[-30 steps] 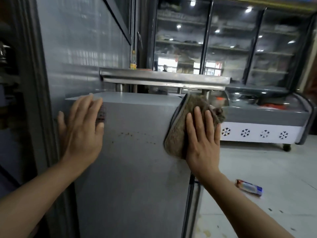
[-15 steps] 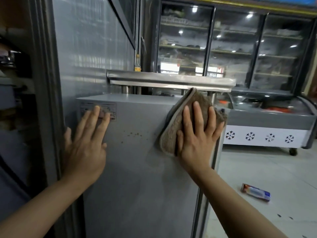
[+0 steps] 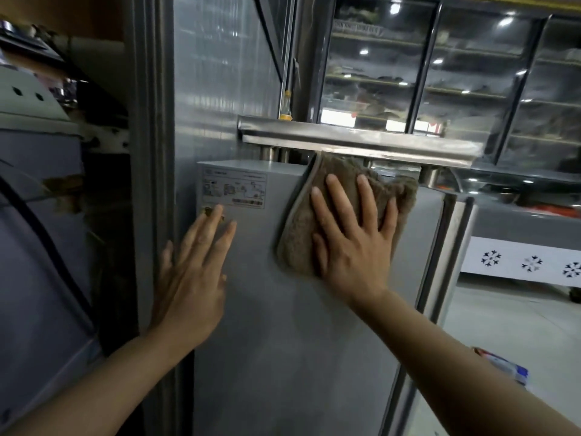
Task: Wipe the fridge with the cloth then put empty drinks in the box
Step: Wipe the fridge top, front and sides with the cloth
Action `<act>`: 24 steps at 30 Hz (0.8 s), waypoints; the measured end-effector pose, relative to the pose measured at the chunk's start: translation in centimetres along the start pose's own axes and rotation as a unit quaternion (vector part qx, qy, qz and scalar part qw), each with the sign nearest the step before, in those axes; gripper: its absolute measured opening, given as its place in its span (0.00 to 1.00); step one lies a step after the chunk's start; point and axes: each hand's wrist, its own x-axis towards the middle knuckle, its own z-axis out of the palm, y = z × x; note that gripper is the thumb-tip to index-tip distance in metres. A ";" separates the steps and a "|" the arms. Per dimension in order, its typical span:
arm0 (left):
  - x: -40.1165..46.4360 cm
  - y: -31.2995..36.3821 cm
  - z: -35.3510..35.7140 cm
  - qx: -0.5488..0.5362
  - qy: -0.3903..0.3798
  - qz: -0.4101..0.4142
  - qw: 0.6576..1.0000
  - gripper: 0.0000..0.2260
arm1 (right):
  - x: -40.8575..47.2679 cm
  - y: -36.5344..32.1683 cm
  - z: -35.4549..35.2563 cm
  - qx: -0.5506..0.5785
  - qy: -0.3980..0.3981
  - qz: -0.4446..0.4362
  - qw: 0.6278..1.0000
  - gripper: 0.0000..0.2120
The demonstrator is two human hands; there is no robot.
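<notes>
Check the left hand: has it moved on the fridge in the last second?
Yes. The left hand has slid down the fridge side; it covered the label before, and now only its fingertips reach the label's lower edge.

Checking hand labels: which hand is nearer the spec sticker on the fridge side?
Left. The left hand lies flat on the fridge, fingertips just under the spec sticker. The right hand presses the cloth to the sticker's right.
</notes>
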 end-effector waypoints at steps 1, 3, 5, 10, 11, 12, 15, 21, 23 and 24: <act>0.0 -0.1 0.0 -0.005 0.000 0.000 1.000 0.41 | -1.0 -0.8 0.5 0.001 -0.006 -0.026 1.000 0.27; -0.1 -0.4 0.0 -0.007 0.000 0.001 1.000 0.41 | -4.5 -1.6 1.9 -0.010 -0.033 -0.149 0.988 0.29; -0.5 -0.8 -0.2 -0.003 -0.006 -0.004 1.000 0.41 | -7.8 -1.8 2.6 -0.033 -0.082 -0.267 0.960 0.32; -1.1 -2.3 -0.7 -0.006 -0.019 0.008 1.000 0.42 | -4.2 -0.8 1.7 -0.040 -0.051 -0.309 0.949 0.28; -1.0 -2.6 -0.6 -0.019 -0.019 0.018 0.999 0.43 | -2.3 -1.0 1.2 -0.024 -0.030 -0.264 0.964 0.28; -1.0 -2.8 -0.4 -0.032 -0.018 0.026 0.999 0.43 | -0.5 -1.6 0.7 -0.010 -0.011 -0.206 0.978 0.28; -1.2 -2.8 0.3 -0.074 -0.011 0.036 0.997 0.43 | 0.9 -4.2 0.7 -0.001 -0.003 -0.105 0.994 0.27; -0.9 -2.8 -0.5 -0.144 0.023 0.023 0.989 0.37 | -4.4 -5.0 3.0 -0.040 -0.117 -0.348 0.929 0.30; -0.6 -3.0 -1.2 -0.193 0.017 -0.006 0.981 0.37 | -3.0 -4.5 2.6 -0.042 -0.107 -0.373 0.921 0.29; -0.5 -3.2 -1.5 -0.219 0.013 -0.022 0.975 0.36 | -1.8 -4.5 2.2 -0.040 -0.091 -0.364 0.926 0.29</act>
